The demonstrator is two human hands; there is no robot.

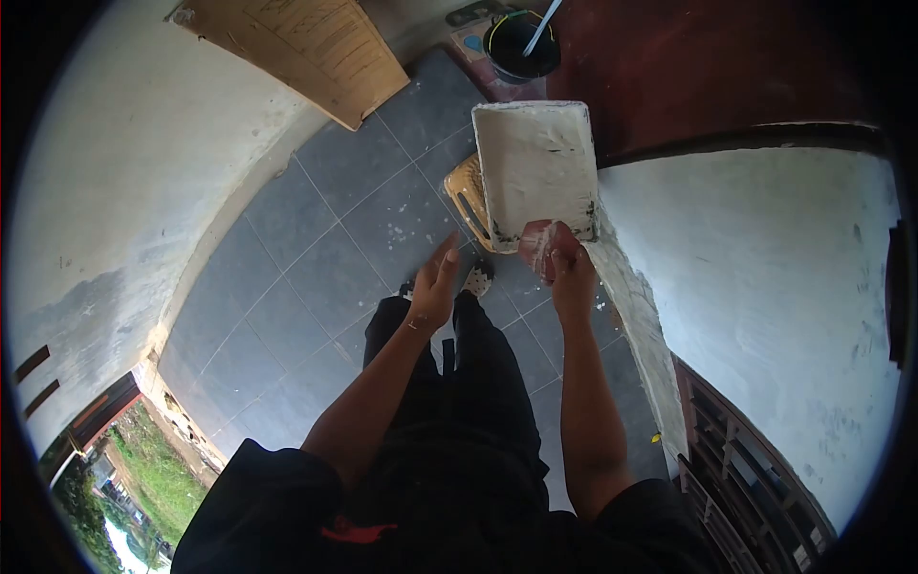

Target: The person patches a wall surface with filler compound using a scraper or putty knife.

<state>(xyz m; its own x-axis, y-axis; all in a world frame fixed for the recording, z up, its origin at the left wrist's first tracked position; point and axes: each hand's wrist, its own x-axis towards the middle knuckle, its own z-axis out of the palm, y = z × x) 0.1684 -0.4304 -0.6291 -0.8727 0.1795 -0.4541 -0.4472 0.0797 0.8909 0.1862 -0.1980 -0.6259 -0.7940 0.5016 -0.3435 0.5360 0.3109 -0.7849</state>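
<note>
In my right hand is a flat reddish putty scraper, smeared with white paste. The fingers are closed on its near edge, and the scraper overlaps the tray's lower right corner in view. That tray is rectangular, its inside coated with white paste and its rim marked with dark smudges. It rests on a yellow plastic stool, which it mostly covers. My left hand is empty, held over the floor left of the stool with the fingers stretched out.
Grey floor tiles carry white splatters. A black bucket with a light-coloured handle sticking out stands on a dark red surface. Cardboard leans by the left wall. A patched white wall and dark metal grille are at right.
</note>
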